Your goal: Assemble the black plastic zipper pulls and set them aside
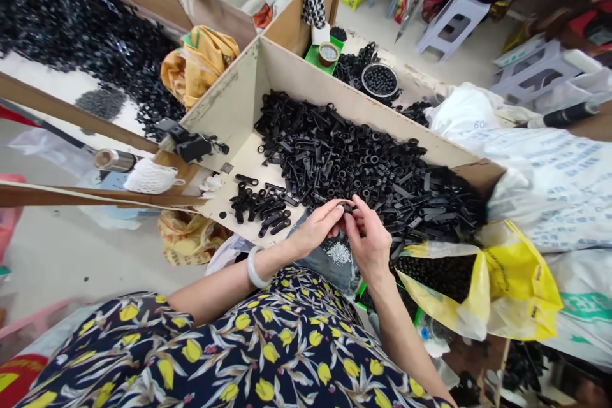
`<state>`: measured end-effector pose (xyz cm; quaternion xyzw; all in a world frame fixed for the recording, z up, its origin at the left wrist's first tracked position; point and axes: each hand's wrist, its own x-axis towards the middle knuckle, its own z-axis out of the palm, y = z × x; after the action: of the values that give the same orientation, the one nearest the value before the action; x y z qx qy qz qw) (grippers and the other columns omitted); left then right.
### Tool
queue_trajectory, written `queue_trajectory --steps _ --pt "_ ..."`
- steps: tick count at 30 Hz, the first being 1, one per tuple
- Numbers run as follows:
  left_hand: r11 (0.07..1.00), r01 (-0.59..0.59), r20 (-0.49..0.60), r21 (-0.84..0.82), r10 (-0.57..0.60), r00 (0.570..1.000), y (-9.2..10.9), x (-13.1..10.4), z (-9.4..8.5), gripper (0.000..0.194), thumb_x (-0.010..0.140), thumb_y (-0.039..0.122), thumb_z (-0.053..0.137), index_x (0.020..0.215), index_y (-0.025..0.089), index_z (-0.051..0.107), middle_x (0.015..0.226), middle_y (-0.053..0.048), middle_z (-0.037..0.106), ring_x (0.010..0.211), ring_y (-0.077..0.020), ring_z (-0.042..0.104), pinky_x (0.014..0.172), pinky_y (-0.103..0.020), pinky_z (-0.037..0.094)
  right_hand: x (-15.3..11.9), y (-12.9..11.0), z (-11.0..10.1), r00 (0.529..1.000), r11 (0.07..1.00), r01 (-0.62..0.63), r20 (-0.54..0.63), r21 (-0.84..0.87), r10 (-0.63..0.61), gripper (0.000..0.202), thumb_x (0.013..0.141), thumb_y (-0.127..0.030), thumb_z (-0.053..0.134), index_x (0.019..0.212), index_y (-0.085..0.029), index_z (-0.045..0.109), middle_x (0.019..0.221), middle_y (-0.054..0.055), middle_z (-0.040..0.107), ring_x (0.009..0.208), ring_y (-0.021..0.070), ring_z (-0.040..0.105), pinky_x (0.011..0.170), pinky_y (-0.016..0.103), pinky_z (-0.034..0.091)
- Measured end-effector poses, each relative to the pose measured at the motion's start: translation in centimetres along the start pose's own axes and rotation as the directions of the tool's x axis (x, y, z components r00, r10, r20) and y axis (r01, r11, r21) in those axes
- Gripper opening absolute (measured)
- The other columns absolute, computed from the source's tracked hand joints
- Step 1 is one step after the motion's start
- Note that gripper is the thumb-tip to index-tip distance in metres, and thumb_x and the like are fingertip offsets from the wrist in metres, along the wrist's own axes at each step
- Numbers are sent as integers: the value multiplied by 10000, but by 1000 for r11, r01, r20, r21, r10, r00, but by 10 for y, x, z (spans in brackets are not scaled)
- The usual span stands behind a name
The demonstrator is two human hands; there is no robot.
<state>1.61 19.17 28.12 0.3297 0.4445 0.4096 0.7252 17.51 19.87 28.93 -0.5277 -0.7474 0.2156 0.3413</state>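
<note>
Both my hands meet over the near edge of a wooden bin (306,86). My left hand (319,227), with a pale bangle (255,269) on its wrist, pinches a small black part (347,207) from the left. Fingers of my right hand (370,236) close on the same part from the right. Beyond them lies a large heap of black plastic parts (329,146). A smaller group of black pieces (261,207) is spread to the left. Silvery small metal pieces (339,254) lie just below my hands.
A yellow plastic bag (521,280) and white sacks (540,172) stand at the right. Past the bin wall are a bowl of black pieces (379,80) and a green tray (313,58). An orange sack (198,64) hangs at the left. A person sits on a stool (452,22) at the back.
</note>
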Motion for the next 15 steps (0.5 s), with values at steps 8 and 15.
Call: queue_trajectory --steps 8,15 --pt "997 76 113 -19 -73 991 14 -21 -1 438 1017 452 532 1357 204 651 833 -25 632 737 -160 539 656 -278 412 -10 -2 -18 983 983 180 -31 41 -178 320 1019 -176 607 1290 -283 739 1042 64 788 868 166 755 825 301 633" --pt "807 -254 80 533 250 965 10 -33 -4 382 1057 420 468 1322 180 603 1161 -98 701 1022 -232 647 921 -350 481 -16 -7 -19 991 986 -3 133 164 -19 339 1026 -237 613 1356 -293 665 894 0 751 701 131 718 706 273 616"
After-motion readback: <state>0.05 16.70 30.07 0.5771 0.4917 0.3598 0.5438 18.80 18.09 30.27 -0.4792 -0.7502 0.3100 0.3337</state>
